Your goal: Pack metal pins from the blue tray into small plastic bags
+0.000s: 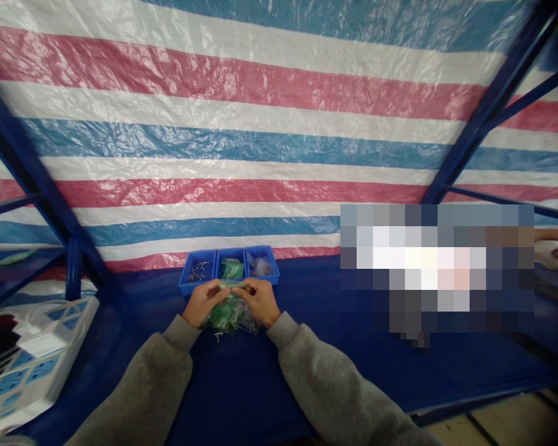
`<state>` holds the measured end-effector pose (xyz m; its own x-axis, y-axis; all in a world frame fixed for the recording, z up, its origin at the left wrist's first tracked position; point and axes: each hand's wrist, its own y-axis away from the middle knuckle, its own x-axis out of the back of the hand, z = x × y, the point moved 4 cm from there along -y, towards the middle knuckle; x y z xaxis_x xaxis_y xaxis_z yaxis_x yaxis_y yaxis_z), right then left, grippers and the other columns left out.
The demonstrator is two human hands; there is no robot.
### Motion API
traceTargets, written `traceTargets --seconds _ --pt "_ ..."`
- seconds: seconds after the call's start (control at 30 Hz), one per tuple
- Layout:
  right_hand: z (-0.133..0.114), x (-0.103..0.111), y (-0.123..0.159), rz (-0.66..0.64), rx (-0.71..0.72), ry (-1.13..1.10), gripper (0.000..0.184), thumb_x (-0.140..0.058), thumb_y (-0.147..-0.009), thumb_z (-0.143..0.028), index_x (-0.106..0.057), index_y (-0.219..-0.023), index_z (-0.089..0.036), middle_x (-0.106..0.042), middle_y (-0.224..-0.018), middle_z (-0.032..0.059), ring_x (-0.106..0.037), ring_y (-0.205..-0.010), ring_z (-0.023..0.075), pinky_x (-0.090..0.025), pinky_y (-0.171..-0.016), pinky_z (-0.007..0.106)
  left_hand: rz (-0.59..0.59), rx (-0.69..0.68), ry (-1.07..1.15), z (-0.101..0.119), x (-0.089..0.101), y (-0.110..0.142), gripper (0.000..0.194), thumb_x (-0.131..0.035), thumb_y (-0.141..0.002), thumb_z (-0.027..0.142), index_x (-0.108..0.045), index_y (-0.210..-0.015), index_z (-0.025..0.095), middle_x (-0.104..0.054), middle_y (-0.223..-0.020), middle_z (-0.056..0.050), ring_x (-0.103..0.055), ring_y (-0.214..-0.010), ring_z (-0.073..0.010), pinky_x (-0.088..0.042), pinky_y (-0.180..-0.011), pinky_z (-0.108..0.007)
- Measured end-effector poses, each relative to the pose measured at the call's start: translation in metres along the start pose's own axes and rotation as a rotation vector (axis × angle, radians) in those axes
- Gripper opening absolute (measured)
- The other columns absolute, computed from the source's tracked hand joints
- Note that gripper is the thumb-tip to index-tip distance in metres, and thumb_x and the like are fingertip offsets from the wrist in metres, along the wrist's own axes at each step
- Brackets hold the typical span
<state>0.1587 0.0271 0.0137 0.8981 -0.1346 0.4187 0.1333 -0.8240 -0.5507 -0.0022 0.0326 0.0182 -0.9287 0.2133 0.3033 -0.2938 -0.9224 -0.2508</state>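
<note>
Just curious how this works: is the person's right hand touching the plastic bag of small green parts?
Touching. The head view shows the right hand pinching the top of the plastic bag of small green parts, which sags below it.

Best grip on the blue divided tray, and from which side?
Likely the right end wall of the blue divided tray, fingers under the rim, coming from the right. The left hand, right hand and the clear plastic bag they hold crowd the front wall, while that end looks free. The open compartments hold loose metal pins, so keep it level.
</note>
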Motion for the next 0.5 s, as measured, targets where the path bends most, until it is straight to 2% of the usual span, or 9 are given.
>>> traceTargets --seconds 0.1,0.17,0.2,0.37,0.5 --pt "-0.006 0.002 0.002 0.004 0.051 -0.058 0.026 -0.048 -0.088 -0.034 -0.067 -0.092 -0.017 -0.060 -0.069 0.0014 -0.051 -0.060 0.0122 -0.041 -0.059 0.023 0.017 0.004 0.015 0.003 0.000 0.001 0.030 -0.064 -0.073 0.041 -0.062 -0.081 0.011 -0.061 -0.067 -0.002 -0.056 -0.061 -0.0141 -0.048 -0.059 -0.026" --pt "-0.010 0.005 0.003 -0.002 0.088 -0.095 0.030 -0.040 -0.092 -0.028 -0.060 -0.113 -0.020 -0.062 -0.081 0.0032 -0.054 -0.067 0.0131 -0.044 -0.066 0.024 0.026 0.019 0.047 0.003 0.000 0.001 0.030 -0.065 -0.072 0.040 -0.062 -0.080 0.011 -0.062 -0.067 -0.003 -0.057 -0.059 -0.0142 -0.049 -0.058 -0.027" --pt "-0.012 0.006 0.003 -0.012 0.102 -0.105 0.032 -0.036 -0.093 -0.026 -0.057 -0.117 -0.021 -0.061 -0.083 0.0034 -0.055 -0.069 0.0132 -0.044 -0.069 0.025 0.035 0.028 0.069 0.003 0.001 0.002 0.031 -0.067 -0.071 0.040 -0.061 -0.082 0.011 -0.062 -0.067 -0.002 -0.057 -0.056 -0.0139 -0.049 -0.056 -0.027" --pt "-0.016 0.007 0.003 -0.045 0.186 -0.118 0.035 -0.036 -0.089 -0.013 -0.060 -0.112 -0.022 -0.060 -0.093 0.0048 -0.057 -0.082 0.0142 -0.046 -0.075 0.025 0.084 0.019 0.149 0.004 0.004 0.002 0.041 -0.067 -0.072 0.038 -0.052 -0.104 0.016 -0.052 -0.053 0.007 -0.052 -0.041 -0.0100 -0.043 -0.044 -0.022" --pt "-0.015 0.004 0.002 -0.097 0.229 -0.097 0.041 -0.041 -0.080 -0.004 -0.062 -0.110 -0.022 -0.060 -0.106 0.0052 -0.055 -0.097 0.0154 -0.046 -0.080 0.026 0.090 -0.006 0.144 0.004 0.005 0.002 0.034 -0.062 -0.076 0.038 -0.051 -0.101 0.016 -0.050 -0.050 0.008 -0.050 -0.039 -0.0090 -0.041 -0.044 -0.021"
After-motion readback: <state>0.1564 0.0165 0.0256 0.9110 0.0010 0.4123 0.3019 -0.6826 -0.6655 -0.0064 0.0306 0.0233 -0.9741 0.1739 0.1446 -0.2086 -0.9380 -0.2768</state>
